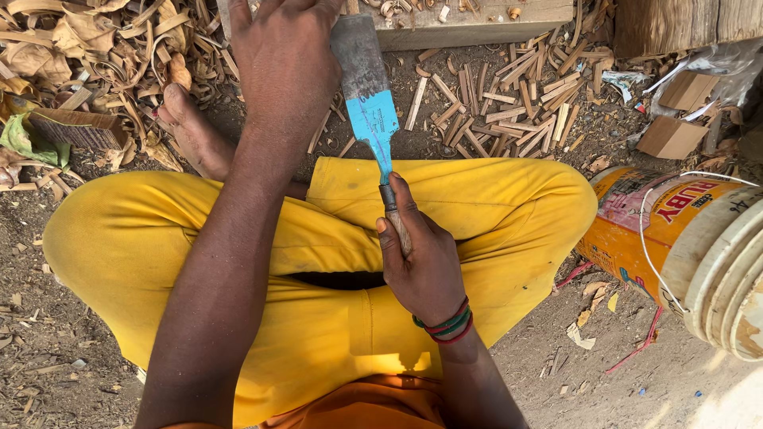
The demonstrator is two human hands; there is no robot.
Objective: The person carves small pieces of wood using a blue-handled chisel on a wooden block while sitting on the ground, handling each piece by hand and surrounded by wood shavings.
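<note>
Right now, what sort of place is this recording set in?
Probably an outdoor, ground-level woodworking spot: split wooden sticks and curled shavings litter bare dirt, and the right hand grips a broad blue-painted blade.

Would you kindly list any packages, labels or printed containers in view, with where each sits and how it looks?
Plastic bucket: lying on its side at the right, orange-yellow with a pink printed label and a thin wire handle.
Cardboard pieces: upper right on the ground, flat, plain brown.
Crumpled wrapper: among the wood sticks, upper right, pale with printing.
</note>
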